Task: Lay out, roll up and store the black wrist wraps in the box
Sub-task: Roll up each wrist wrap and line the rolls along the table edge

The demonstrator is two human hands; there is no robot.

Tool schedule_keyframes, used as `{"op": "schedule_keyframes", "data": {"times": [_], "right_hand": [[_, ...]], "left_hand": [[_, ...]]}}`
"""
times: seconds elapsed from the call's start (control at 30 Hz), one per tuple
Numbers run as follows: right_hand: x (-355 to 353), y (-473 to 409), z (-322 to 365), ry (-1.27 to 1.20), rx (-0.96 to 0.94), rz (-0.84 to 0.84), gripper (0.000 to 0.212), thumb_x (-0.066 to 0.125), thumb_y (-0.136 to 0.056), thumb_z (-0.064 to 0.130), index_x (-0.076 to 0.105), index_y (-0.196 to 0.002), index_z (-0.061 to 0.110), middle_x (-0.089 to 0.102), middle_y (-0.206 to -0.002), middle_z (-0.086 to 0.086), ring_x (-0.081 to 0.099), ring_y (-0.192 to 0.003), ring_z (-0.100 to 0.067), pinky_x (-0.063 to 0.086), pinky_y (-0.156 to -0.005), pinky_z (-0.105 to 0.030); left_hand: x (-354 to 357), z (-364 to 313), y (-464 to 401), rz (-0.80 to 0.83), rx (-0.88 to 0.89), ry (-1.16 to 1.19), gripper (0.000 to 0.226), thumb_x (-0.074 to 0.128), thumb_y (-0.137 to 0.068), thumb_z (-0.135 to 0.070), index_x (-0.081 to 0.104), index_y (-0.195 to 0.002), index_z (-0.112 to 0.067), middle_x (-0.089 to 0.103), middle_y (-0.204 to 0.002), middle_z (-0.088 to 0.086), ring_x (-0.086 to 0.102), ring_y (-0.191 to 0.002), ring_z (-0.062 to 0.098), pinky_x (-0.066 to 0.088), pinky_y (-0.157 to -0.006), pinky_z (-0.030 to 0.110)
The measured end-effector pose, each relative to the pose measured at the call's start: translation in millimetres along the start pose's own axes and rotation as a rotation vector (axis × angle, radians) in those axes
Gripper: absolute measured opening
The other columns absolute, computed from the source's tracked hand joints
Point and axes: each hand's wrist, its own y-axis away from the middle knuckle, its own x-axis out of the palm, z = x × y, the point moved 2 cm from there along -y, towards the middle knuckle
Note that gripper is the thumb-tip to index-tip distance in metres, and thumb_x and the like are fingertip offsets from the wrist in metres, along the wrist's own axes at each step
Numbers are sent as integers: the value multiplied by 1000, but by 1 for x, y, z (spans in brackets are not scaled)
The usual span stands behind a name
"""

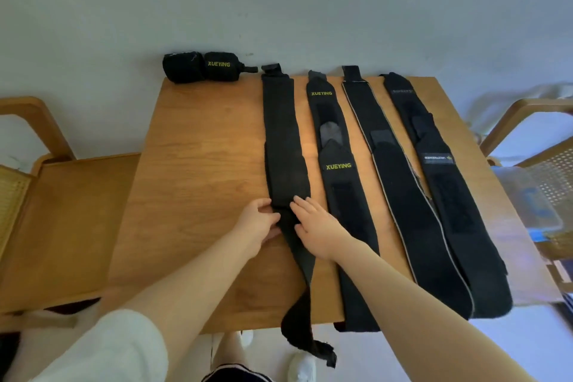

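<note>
"XUEYING" in yellow-green letters shows on the right one of two rolled-up black wrist wraps (220, 67) at the table's far edge. It reads twice more on the second flat black wrap from the left (336, 161). A small label on the rightmost flat black wrap (438, 158) is too blurred to read.

Both hands meet on the leftmost wrap (283, 146): left hand (259, 223) pinching its edge, right hand (316, 226) resting flat on it. Three more wraps lie to the right on the bench (198, 164).
</note>
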Motion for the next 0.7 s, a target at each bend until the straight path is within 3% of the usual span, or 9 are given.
{"op": "schedule_keyframes", "data": {"times": [0.07, 0.17, 0.23, 0.33, 0.4, 0.53, 0.7], "right_hand": [[5, 15, -5, -40, 22, -131, 56, 39, -101, 28, 16, -152, 19, 3, -160, 1, 3, -147, -20, 20, -117, -38], [20, 54, -9, -230, 81, -359, 52, 48, -98, 23, 30, -147, 22, 15, -158, 4, 19, -144, -17, 31, -110, -31], [37, 78, -14, -287, 76, -351, 46, 50, -97, 20, 38, -142, 21, 19, -155, 6, 25, -141, -15, 32, -107, -26], [58, 97, -20, -181, 31, -228, 42, 50, -96, 20, 43, -138, 18, 20, -154, 4, 29, -138, -18, 34, -107, -27], [66, 105, -18, -186, 30, -186, 43, 52, -95, 19, 43, -138, 16, 21, -153, 2, 31, -137, -21, 34, -107, -29], [71, 117, -13, -306, 49, -151, 47, 55, -94, 22, 41, -139, 22, 23, -153, 1, 34, -135, -20, 35, -109, -31], [63, 136, -21, -783, 250, -227, 65, 62, -90, 29, 26, -143, 25, 42, -141, 1, 49, -122, -17, 46, -98, -33]], "left_hand": [[5, 3, 8, -91, 126, -227, 53, 58, -91, -5, 39, -139, -17, 56, -124, 9, 58, -107, 24, 51, -84, 33], [4, 7, 34, -240, 268, -494, 63, 59, -92, -27, 27, -145, -16, 56, -117, 3, 57, -102, 21, 47, -83, 30], [1, 21, 56, -243, 219, -487, 62, 57, -90, -43, 34, -141, -14, 56, -119, 3, 58, -102, 21, 51, -87, 35], [6, 49, 95, -65, 17, -447, 59, 60, -84, -55, 47, -126, -15, 63, -106, 3, 65, -88, 19, 55, -71, 33], [12, 65, 110, 51, -78, -387, 58, 63, -84, -49, 48, -127, -13, 66, -104, 5, 68, -83, 18, 55, -65, 29], [22, 76, 114, 84, -33, -175, 26, 48, -94, -11, 56, -118, -6, 67, -102, 14, 67, -91, 27, 57, -81, 43], [29, 80, 118, 68, -117, 273, 34, 37, -95, 1, 49, -126, -5, 57, -122, 15, 57, -111, 33, 49, -84, 45]]}}
